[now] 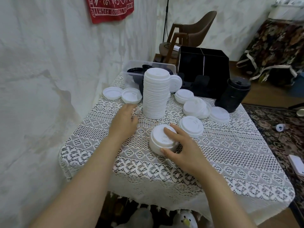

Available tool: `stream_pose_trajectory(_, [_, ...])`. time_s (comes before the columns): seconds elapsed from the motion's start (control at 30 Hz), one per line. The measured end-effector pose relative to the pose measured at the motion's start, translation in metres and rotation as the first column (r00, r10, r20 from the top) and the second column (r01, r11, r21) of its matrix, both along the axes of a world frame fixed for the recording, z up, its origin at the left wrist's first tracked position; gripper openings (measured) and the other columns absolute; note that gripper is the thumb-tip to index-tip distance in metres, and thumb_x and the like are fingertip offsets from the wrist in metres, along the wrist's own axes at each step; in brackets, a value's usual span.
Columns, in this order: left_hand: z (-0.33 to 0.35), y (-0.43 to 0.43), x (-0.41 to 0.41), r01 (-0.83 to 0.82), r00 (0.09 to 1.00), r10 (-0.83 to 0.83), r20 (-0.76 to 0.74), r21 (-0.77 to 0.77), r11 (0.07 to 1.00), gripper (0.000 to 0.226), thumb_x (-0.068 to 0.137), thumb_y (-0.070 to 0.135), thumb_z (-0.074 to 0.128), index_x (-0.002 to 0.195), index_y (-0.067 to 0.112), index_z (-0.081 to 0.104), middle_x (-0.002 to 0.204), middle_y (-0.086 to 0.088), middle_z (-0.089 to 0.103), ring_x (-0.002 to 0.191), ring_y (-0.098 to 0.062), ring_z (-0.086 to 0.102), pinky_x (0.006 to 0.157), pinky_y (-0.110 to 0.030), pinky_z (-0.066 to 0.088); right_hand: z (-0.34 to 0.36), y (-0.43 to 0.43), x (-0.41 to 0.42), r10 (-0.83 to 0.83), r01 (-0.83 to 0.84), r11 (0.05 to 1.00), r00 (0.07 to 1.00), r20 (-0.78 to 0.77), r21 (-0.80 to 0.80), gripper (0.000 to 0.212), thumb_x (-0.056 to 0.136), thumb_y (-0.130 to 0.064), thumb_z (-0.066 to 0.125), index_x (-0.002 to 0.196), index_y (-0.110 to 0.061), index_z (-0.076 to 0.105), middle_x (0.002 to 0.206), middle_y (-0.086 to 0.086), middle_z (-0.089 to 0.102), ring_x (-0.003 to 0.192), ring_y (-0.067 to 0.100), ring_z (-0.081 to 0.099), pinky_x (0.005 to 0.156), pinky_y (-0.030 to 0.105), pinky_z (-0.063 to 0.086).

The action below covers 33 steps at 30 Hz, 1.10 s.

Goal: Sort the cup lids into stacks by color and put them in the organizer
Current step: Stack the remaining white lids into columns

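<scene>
Head view: short white lid stack (162, 141) on tabletop (230, 162), just in front of tall white lid stack (155, 94). Right hand (182, 148) gripping it: fingers (169, 134) over top, thumb at near rim. Left hand (123, 122) left of tall white lid stack, blurred, fingers loose, holding nothing. Likely light, thin, slippery plastic; best clamped round rims. Tops up, stack axis vertical.
</scene>
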<state>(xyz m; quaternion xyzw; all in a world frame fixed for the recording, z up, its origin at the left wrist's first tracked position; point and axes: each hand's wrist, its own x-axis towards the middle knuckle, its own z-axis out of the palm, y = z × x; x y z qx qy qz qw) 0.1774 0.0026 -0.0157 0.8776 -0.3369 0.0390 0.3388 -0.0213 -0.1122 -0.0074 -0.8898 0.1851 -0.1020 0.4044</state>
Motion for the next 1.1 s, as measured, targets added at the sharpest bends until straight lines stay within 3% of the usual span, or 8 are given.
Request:
stream_pose_trajectory(0.2, [-0.005, -0.017, 0.055, -0.07, 0.969, 0.026, 0.245, 0.174, 0.982, 0.035, 0.089, 0.009, 0.06, 0.122, -0.004, 0.059, 0.12, -0.022, 0.058, 0.114, -0.037, 0.05, 0.094, -0.044, 0.04, -0.003, 0.001, 0.004, 0.008, -0.009, 0.999, 1.0, 0.013, 0.035, 0.066, 0.086, -0.033, 0.071, 0.144, -0.038, 0.04, 0.156, -0.024, 0.018, 0.129, -0.01, 0.018, 0.104, 0.016, 0.016])
stream_pose_trajectory(0.4, [0.002, -0.025, 0.072, -0.171, 0.897, -0.003, 0.442, 0.353, 0.92, 0.023, 0.093, 0.019, 0.056, 0.107, 0.005, 0.067, 0.106, -0.015, 0.065, 0.104, -0.035, 0.053, 0.087, -0.042, 0.037, -0.004, 0.0, 0.006, 0.015, -0.015, 0.999, 1.0, 0.008, 0.041, 0.066, 0.086, -0.033, 0.071, 0.144, -0.039, 0.04, 0.155, -0.026, 0.017, 0.128, -0.011, 0.018, 0.104, 0.015, 0.017])
stream_pose_trajectory(0.6, [0.007, -0.013, 0.056, -0.149, 0.887, 0.017, 0.462, 0.25, 0.957, 0.017, 0.094, 0.017, 0.052, 0.092, 0.003, 0.063, 0.091, -0.014, 0.064, 0.091, -0.034, 0.055, 0.079, -0.041, 0.036, -0.002, 0.0, 0.006, 0.021, -0.021, 0.999, 1.0, 0.008, 0.03, 0.066, 0.086, -0.034, 0.07, 0.144, -0.038, 0.04, 0.156, -0.024, 0.018, 0.128, -0.011, 0.019, 0.104, 0.015, 0.017])
stream_pose_trajectory(0.7, [0.012, -0.003, 0.031, -0.136, 0.949, 0.104, 0.298, 0.088, 0.987, 0.018, 0.096, 0.02, 0.05, 0.091, 0.007, 0.061, 0.082, -0.01, 0.062, 0.079, -0.033, 0.057, 0.07, -0.04, 0.042, -0.001, 0.001, 0.006, 0.02, -0.02, 1.0, 1.0, 0.003, 0.021, 0.066, 0.087, -0.033, 0.07, 0.145, -0.037, 0.04, 0.156, -0.022, 0.019, 0.127, -0.009, 0.02, 0.104, 0.017, 0.018])
stream_pose_trajectory(0.8, [0.021, 0.003, 0.0, -0.266, 0.957, 0.24, -0.161, -0.169, 0.949, 0.019, 0.099, 0.02, 0.047, 0.103, 0.008, 0.061, 0.092, -0.006, 0.062, 0.078, -0.023, 0.057, 0.064, -0.034, 0.047, 0.0, 0.002, 0.005, 0.023, -0.023, 1.0, 1.0, -0.003, 0.014, 0.066, 0.088, -0.032, 0.069, 0.146, -0.036, 0.039, 0.157, -0.021, 0.018, 0.126, -0.008, 0.019, 0.103, 0.018, 0.018])
stream_pose_trajectory(0.93, [0.024, 0.018, -0.032, -0.559, 0.688, 0.122, -0.715, -0.415, 0.717, 0.012, 0.098, 0.01, 0.049, 0.093, 0.007, 0.06, 0.109, -0.014, 0.064, 0.086, -0.02, 0.061, 0.066, -0.03, 0.053, 0.003, 0.005, 0.004, 0.022, -0.022, 1.0, 1.0, -0.013, 0.003, 0.066, 0.088, -0.033, 0.069, 0.146, -0.035, 0.038, 0.157, -0.018, 0.018, 0.128, -0.007, 0.019, 0.107, 0.021, 0.019])
stream_pose_trajectory(1.0, [0.021, 0.025, -0.046, -0.633, 0.58, 0.012, -0.814, -0.442, 0.635, 0.018, 0.099, 0.008, 0.049, 0.113, 0.006, 0.06, 0.114, -0.013, 0.063, 0.096, -0.023, 0.064, 0.074, -0.031, 0.056, 0.005, 0.006, 0.003, 0.017, -0.017, 1.0, 1.0, -0.022, 0.008, 0.066, 0.088, -0.033, 0.069, 0.146, -0.035, 0.038, 0.158, -0.017, 0.019, 0.135, -0.002, 0.022, 0.111, 0.025, 0.021])
stream_pose_trajectory(1.1, [0.017, 0.03, -0.058, -0.672, 0.545, -0.017, -0.838, -0.449, 0.588, 0.036, 0.098, 0.007, 0.051, 0.134, 0.004, 0.051, 0.115, -0.011, 0.062, 0.09, -0.019, 0.064, 0.068, -0.025, 0.053, 0.006, 0.007, 0.002, 0.019, -0.018, 1.0, 1.0, -0.022, 0.013, 0.066, 0.088, -0.032, 0.069, 0.146, -0.034, 0.038, 0.158, -0.017, 0.018, 0.139, 0.003, 0.022, 0.112, 0.025, 0.02])
